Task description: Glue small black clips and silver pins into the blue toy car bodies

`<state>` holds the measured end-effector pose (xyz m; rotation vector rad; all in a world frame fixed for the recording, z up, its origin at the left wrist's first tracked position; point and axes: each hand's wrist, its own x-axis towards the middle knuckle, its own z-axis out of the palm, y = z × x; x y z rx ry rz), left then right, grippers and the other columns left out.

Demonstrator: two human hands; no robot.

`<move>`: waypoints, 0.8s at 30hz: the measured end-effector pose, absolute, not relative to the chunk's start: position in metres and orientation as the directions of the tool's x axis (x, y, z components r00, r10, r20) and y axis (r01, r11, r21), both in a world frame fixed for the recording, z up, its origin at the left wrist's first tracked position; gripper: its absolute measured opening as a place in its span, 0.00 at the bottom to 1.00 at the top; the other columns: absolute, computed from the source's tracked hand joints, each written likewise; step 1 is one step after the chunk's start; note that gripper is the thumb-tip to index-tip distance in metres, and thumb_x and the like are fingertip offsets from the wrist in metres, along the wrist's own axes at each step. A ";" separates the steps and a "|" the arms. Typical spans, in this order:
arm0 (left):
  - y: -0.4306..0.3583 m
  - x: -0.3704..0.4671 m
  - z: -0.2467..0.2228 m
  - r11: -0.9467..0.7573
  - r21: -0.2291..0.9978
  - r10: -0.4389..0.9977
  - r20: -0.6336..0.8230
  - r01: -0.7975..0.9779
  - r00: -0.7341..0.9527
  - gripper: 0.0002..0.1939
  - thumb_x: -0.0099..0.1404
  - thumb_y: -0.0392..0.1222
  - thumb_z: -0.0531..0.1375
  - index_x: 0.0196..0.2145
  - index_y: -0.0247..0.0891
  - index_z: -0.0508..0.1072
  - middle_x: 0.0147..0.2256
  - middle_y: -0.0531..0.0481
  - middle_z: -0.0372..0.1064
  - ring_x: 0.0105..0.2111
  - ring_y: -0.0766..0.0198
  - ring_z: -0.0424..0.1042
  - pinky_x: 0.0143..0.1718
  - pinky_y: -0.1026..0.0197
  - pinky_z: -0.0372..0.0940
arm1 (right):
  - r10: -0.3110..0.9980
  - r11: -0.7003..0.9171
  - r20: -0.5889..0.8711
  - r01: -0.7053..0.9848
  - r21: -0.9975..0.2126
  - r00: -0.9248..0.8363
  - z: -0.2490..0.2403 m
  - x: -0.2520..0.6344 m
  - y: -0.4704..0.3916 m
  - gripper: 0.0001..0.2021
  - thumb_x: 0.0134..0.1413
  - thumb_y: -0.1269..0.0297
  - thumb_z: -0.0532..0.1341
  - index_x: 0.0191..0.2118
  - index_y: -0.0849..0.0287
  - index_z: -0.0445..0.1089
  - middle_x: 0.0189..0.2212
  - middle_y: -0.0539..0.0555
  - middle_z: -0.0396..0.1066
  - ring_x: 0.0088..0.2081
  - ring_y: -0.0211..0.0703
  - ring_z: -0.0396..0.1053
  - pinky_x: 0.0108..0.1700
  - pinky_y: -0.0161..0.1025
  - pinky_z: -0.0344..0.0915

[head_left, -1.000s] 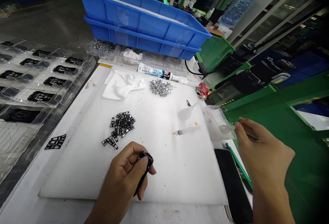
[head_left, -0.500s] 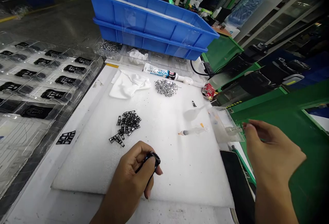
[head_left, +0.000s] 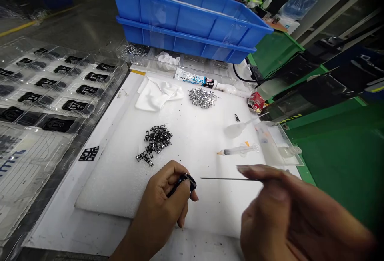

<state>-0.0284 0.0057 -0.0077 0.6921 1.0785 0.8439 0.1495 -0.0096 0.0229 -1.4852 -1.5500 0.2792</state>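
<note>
Head cam, nearest first: see R hand (head_left: 285,213) up close, partly blurred, thumb + forefinger narrowed to a pinch on thin dark rod (head_left: 231,178); can't tell how its other fingers sit. Note rod aimed left, tip near L hand (head_left: 165,201) but apart. See L hand closed round shiny black part (head_left: 188,181), thumb pressed on top, fingers curled under, all over front of white pad (head_left: 210,201); can't tell if touching pad.

Next out, see syringe (head_left: 237,151) w/ orange tip lying on pad's R side, clear box (head_left: 267,155) at R edge w/ small bottle (head_left: 289,152) in it. See heap of black frames (head_left: 159,138) on pad beyond L hand, plus black panel (head_left: 89,154) off pad to left. Further: dropper (head_left: 235,130), small black pc (head_left: 237,117) just past it.

Toward back, see white cloth (head_left: 156,95), pile of metal pins (head_left: 201,98), tube (head_left: 192,78) behind pins, red pack (head_left: 256,102) at R corner. Far left, clear trays (head_left: 103,99) w/ black shells (head_left: 75,105); at back, stacked blue bins (head_left: 192,25).
</note>
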 end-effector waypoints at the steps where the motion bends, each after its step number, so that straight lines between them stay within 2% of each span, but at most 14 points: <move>1: 0.006 -0.028 -0.008 0.512 0.824 0.855 -0.461 -0.242 0.236 0.08 0.72 0.41 0.56 0.34 0.37 0.67 0.29 0.55 0.73 0.16 0.76 0.57 0.19 0.67 0.52 | 0.861 0.271 0.476 0.632 -0.726 0.178 0.021 0.137 -0.007 0.13 0.64 0.65 0.61 0.52 0.46 0.71 0.43 0.57 0.77 0.37 0.55 0.78 0.34 0.52 0.79; 4: 0.005 -0.029 -0.008 0.517 0.823 0.852 -0.467 -0.235 0.238 0.08 0.72 0.42 0.57 0.34 0.38 0.67 0.29 0.55 0.73 0.16 0.76 0.57 0.19 0.67 0.53 | 0.857 0.326 0.496 0.598 -0.733 0.141 0.021 0.119 0.003 0.13 0.64 0.71 0.60 0.51 0.48 0.72 0.41 0.53 0.78 0.36 0.48 0.78 0.37 0.48 0.80; 8: 0.003 -0.029 -0.008 0.524 0.823 0.848 -0.479 -0.221 0.226 0.08 0.72 0.43 0.57 0.35 0.38 0.68 0.29 0.56 0.73 0.16 0.75 0.57 0.19 0.67 0.54 | 0.811 0.476 0.585 0.580 -0.661 0.001 0.023 0.124 0.011 0.17 0.60 0.82 0.59 0.51 0.59 0.70 0.41 0.53 0.78 0.37 0.38 0.78 0.41 0.35 0.78; 11: 0.003 -0.030 -0.007 0.520 0.823 0.850 -0.474 -0.227 0.230 0.08 0.72 0.42 0.57 0.35 0.39 0.67 0.29 0.55 0.73 0.16 0.75 0.58 0.19 0.66 0.55 | 0.815 0.459 0.579 0.585 -0.668 0.022 0.022 0.126 0.012 0.15 0.60 0.81 0.60 0.51 0.62 0.71 0.41 0.54 0.78 0.39 0.35 0.78 0.43 0.30 0.77; 14: 0.003 -0.030 -0.007 0.522 0.824 0.848 -0.475 -0.219 0.232 0.07 0.72 0.42 0.57 0.35 0.39 0.67 0.30 0.56 0.73 0.16 0.75 0.58 0.19 0.66 0.55 | 0.833 0.407 0.548 0.585 -0.701 0.077 0.019 0.124 0.012 0.13 0.61 0.78 0.60 0.50 0.62 0.71 0.42 0.54 0.78 0.37 0.35 0.78 0.43 0.30 0.77; 19: 0.003 -0.030 -0.007 0.524 0.822 0.848 -0.478 -0.224 0.230 0.06 0.72 0.41 0.57 0.35 0.39 0.67 0.30 0.56 0.73 0.16 0.75 0.58 0.19 0.66 0.54 | 0.810 0.401 0.576 0.612 -0.682 0.111 0.014 0.124 0.010 0.13 0.61 0.77 0.62 0.50 0.62 0.74 0.40 0.54 0.78 0.38 0.39 0.79 0.42 0.32 0.78; 24: 0.004 -0.029 -0.007 0.518 0.820 0.853 -0.474 -0.242 0.219 0.06 0.72 0.40 0.57 0.35 0.39 0.67 0.29 0.56 0.73 0.16 0.75 0.58 0.19 0.67 0.54 | 0.789 0.361 0.594 0.661 -0.658 0.160 0.013 0.129 0.006 0.11 0.60 0.74 0.64 0.48 0.62 0.76 0.37 0.54 0.78 0.28 0.37 0.76 0.36 0.33 0.79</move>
